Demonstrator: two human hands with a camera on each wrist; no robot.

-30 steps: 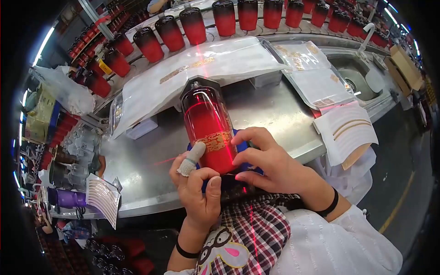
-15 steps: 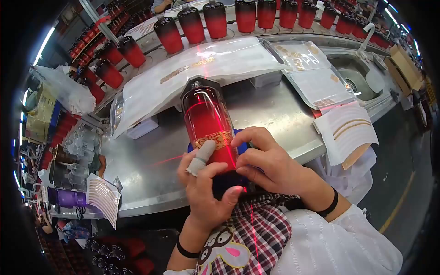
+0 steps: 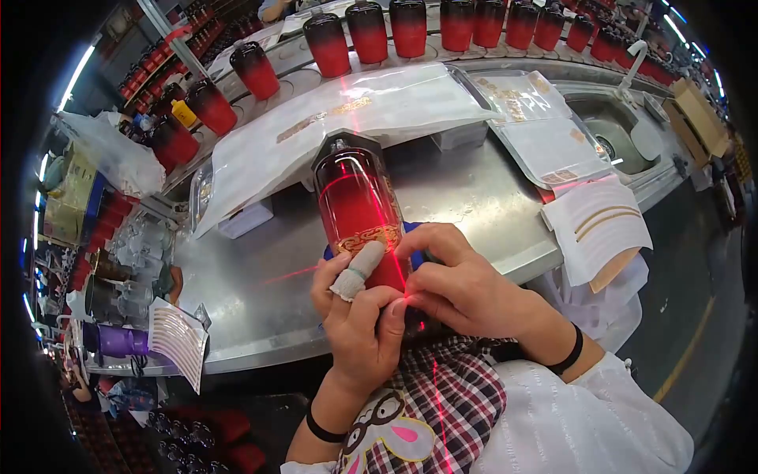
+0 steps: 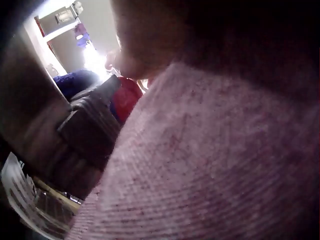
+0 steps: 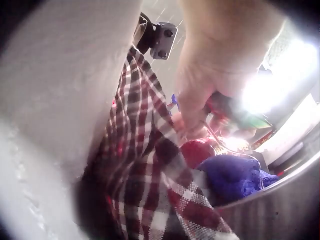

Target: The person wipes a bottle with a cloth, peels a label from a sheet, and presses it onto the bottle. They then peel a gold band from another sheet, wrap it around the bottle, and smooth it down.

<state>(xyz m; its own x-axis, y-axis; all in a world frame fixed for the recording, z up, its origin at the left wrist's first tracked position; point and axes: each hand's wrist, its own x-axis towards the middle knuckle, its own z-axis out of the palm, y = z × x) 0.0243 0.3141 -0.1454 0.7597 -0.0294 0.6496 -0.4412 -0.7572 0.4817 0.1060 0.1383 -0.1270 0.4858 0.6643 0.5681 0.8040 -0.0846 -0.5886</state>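
Note:
A glossy red bottle, black at its neck, lies on the metal bench with its neck pointing away and a gold patterned band round its lower part. My left hand touches the bottle with a covered finger on the band; its thumb is up close to the right fingertips. My right hand has its index finger at the band's right end, while thumb and middle finger pinch at the bottle's lower edge. In the right wrist view, a thin pale strip runs from those fingertips.
A blue cloth lies beneath the bottle. Behind it, a white sheet covers a tray. Red and black bottles line the conveyor. Strip sheets hang at the bench's right edge, another at left.
My left thumb has swung in from its spread position toward the right fingertips, and the covered finger has moved rightward across the band. The conveyor bottles have shifted.

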